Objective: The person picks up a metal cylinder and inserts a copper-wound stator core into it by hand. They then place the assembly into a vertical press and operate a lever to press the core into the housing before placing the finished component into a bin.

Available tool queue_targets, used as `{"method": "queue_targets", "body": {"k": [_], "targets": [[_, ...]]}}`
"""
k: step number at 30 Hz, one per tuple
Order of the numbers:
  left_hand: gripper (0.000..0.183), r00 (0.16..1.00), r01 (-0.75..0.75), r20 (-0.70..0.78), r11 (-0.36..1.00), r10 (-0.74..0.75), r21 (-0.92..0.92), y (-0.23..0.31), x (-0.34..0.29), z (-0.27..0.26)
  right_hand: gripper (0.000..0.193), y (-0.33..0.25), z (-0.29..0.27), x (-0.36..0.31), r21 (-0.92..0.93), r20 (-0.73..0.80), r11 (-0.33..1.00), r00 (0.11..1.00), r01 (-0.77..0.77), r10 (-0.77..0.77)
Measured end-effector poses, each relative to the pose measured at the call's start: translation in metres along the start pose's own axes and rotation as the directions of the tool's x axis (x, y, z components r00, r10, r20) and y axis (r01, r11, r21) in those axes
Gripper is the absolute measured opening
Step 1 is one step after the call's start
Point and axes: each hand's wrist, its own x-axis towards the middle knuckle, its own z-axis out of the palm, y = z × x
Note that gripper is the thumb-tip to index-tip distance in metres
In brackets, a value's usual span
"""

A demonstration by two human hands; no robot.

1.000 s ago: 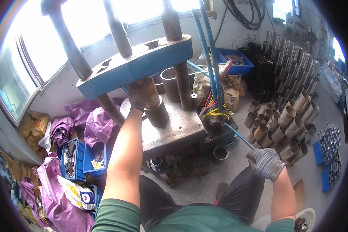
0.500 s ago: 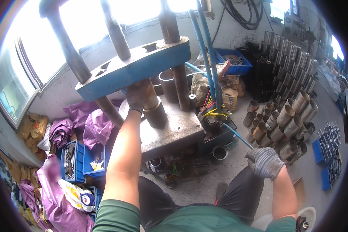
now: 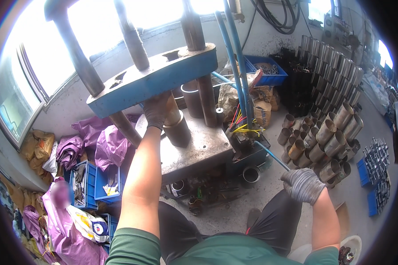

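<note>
My left hand (image 3: 156,112), in a dark glove, reaches under the thick blue plate (image 3: 154,84) of a press. It is closed against the side of an upright metal cylinder (image 3: 171,113); its fingertips are partly hidden. That cylinder stands in a wider dark metal sleeve (image 3: 178,132) on the steel press table (image 3: 199,145). Out to the right, my right hand (image 3: 303,184), in a grey striped glove, is wrapped round the end of a blue lever (image 3: 272,154). The lever slants up to a valve block with yellow and red wires beside the press.
Steel columns (image 3: 137,48) pass through the plate. A wide tube (image 3: 191,99) stands behind the sleeve. Several metal tubes (image 3: 327,132) are stacked on the floor at right. Blue crates (image 3: 86,185) and purple sacks (image 3: 112,145) lie at left. Blue pipes (image 3: 236,66) rise behind the valve.
</note>
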Motion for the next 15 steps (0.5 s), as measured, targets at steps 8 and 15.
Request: {"method": "queue_targets", "body": {"k": [8,15], "targets": [[0.079,1.0,-0.011,0.029,0.996,0.008,0.084,0.027,-0.004,-0.013,0.024,-0.003,-0.013,0.009,0.025,-0.221,0.998,0.974,0.059,-0.052],[0.041,0.942,-0.328,0.226,0.825,0.249,0.459,0.036,-0.013,0.0,0.01,0.007,-0.085,0.134,-0.2,-0.872,0.974,0.435,0.103,-0.225]]}}
